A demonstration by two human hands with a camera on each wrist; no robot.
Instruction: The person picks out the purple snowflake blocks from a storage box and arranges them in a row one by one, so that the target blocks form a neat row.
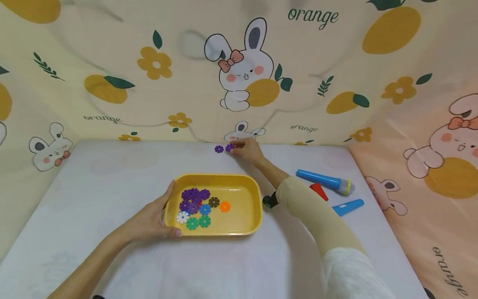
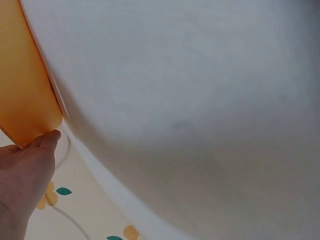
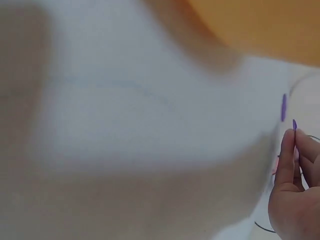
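Note:
My left hand [image 1: 151, 218] grips the left end of a yellow plastic tray [image 1: 242, 211], with the thumb at its near edge and the fingers along its side. Small notched snowflake discs lie in the tray's left half: a heap of purple discs [image 1: 193, 195], a white disc [image 1: 182, 217], green discs [image 1: 192, 224], blue ones, a brown disc [image 1: 214, 202] and an orange disc [image 1: 225, 207]. At the table's far edge my right hand [image 1: 249, 150] pinches a purple disc [image 3: 294, 124] between thumb and fingertips. Just left of it stands another purple disc [image 1: 219, 149].
On the right of the white table [image 1: 123, 178] lie a blue toy microphone [image 1: 325, 180], a red piece [image 1: 319, 192] and a blue piece [image 1: 349, 207], partly behind the right sleeve [image 1: 317, 220]. A patterned cloth [image 1: 179, 99] rises behind the table.

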